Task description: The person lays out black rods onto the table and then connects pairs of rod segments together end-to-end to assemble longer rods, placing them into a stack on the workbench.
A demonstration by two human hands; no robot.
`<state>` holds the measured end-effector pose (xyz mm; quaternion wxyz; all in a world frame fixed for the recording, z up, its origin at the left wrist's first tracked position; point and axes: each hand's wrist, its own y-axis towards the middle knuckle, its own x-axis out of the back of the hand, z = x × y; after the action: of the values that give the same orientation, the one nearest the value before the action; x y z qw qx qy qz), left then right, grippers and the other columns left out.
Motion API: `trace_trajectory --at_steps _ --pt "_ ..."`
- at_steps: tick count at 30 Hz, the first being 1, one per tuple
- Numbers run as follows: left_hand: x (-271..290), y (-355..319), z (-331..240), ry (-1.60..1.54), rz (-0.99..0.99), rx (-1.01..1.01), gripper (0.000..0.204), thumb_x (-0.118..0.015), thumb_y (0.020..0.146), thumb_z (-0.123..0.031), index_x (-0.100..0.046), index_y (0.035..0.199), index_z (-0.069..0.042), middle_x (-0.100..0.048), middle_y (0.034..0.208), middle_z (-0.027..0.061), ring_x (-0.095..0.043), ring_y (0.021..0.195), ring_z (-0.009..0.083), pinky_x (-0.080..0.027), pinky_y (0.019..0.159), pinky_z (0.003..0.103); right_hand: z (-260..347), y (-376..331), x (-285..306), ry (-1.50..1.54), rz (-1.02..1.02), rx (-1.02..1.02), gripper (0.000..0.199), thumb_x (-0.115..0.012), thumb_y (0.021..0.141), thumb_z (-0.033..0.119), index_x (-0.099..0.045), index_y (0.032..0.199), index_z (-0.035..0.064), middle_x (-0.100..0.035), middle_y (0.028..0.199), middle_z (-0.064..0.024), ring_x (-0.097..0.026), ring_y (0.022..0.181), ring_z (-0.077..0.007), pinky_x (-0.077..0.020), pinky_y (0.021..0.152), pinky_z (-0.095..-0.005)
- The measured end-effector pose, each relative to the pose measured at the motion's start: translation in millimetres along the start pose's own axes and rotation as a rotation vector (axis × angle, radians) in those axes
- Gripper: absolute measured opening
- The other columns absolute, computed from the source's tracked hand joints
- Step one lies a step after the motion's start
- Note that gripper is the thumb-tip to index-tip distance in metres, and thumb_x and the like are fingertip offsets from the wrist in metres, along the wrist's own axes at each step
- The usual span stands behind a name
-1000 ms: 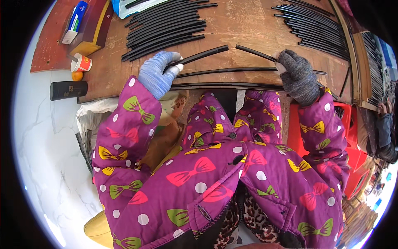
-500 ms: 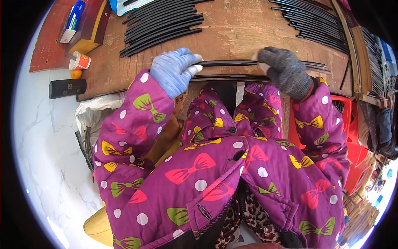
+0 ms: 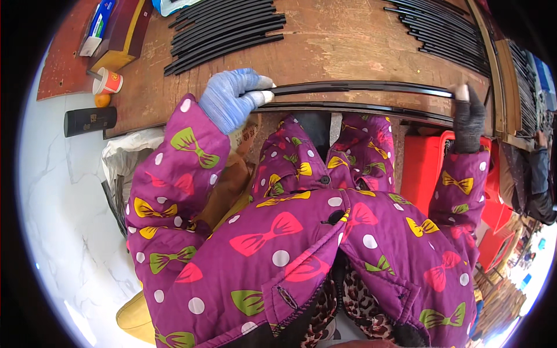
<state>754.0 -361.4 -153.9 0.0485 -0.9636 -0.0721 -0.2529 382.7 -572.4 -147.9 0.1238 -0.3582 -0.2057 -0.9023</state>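
Note:
My left hand (image 3: pixel 233 98), in a blue glove, grips the left end of a long black strip (image 3: pixel 360 87) that lies across the near edge of the brown wooden table (image 3: pixel 348 46). In a dark grey glove, my right hand (image 3: pixel 467 116) pinches the strip's right end. A second black strip (image 3: pixel 354 108) lies just nearer to me, along the table edge. Both purple sleeves with bow patterns reach up from below.
A pile of several black strips (image 3: pixel 226 32) lies at the back left, another pile (image 3: pixel 441 32) at the back right. A paper cup (image 3: pixel 107 82), an orange fruit (image 3: pixel 102 100) and a black tube (image 3: pixel 90 120) sit left. Red crates (image 3: pixel 426 168) stand right. Another person's arm (image 3: pixel 539 174) shows far right.
My hands have moved apart along the strip, the right one sliding far to the right end. The loose strips are now lined up straight along the table edge.

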Motion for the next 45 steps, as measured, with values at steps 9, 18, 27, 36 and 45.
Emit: trace_trajectory --at_steps 9,18,27,36,45 --pt "-24 13 -26 0.430 -0.029 -0.244 0.017 -0.062 0.071 -0.010 -0.063 0.087 -0.004 -0.059 0.079 0.0103 -0.058 0.071 0.0255 -0.045 0.064 0.030 101 -32 -72 0.600 0.508 -0.287 0.022 -0.052 0.084 0.015 -0.057 0.099 0.0003 -0.056 0.065 -0.0039 -0.051 0.056 -0.0080 -0.0413 0.052 -0.0208" --pt "2 9 6 0.364 -0.015 -0.149 0.018 -0.062 0.072 -0.010 -0.062 0.088 -0.001 -0.060 0.076 0.0110 -0.058 0.070 0.0206 -0.045 0.064 0.028 73 -23 -48 0.821 0.276 -0.235 0.022 -0.052 0.083 0.019 -0.056 0.090 -0.0013 -0.049 0.057 -0.0020 -0.042 0.047 -0.0088 -0.0350 0.047 -0.0225" --pt "7 6 16 -0.204 -0.030 0.283 0.019 -0.051 0.082 -0.006 -0.061 0.097 -0.001 -0.061 0.079 0.0023 -0.052 0.068 0.0046 -0.042 0.057 0.018 46 -26 -31 1.084 0.269 -0.299 0.016 -0.050 0.083 0.014 -0.054 0.091 0.0009 -0.045 0.056 -0.0016 -0.038 0.046 -0.0095 -0.0315 0.047 -0.0239" --pt "-10 3 -7 -0.275 0.065 0.293 0.019 -0.059 0.076 -0.002 -0.060 0.094 0.003 -0.061 0.074 0.0066 -0.056 0.062 0.0073 -0.044 0.053 0.018 61 -27 -34 1.047 0.312 -0.298 0.017 -0.050 0.084 0.015 -0.054 0.092 0.0011 -0.045 0.057 -0.0011 -0.038 0.047 -0.0092 -0.0312 0.047 -0.0239" --pt "-6 4 7 -0.507 0.058 0.364 0.016 -0.057 0.075 0.001 -0.058 0.089 0.008 -0.060 0.070 0.0120 -0.058 0.055 0.0145 -0.043 0.042 0.022 53 -27 -34 1.082 0.299 -0.271 0.018 -0.050 0.084 0.017 -0.053 0.093 0.0011 -0.044 0.056 -0.0010 -0.037 0.047 -0.0093 -0.0301 0.047 -0.0242"
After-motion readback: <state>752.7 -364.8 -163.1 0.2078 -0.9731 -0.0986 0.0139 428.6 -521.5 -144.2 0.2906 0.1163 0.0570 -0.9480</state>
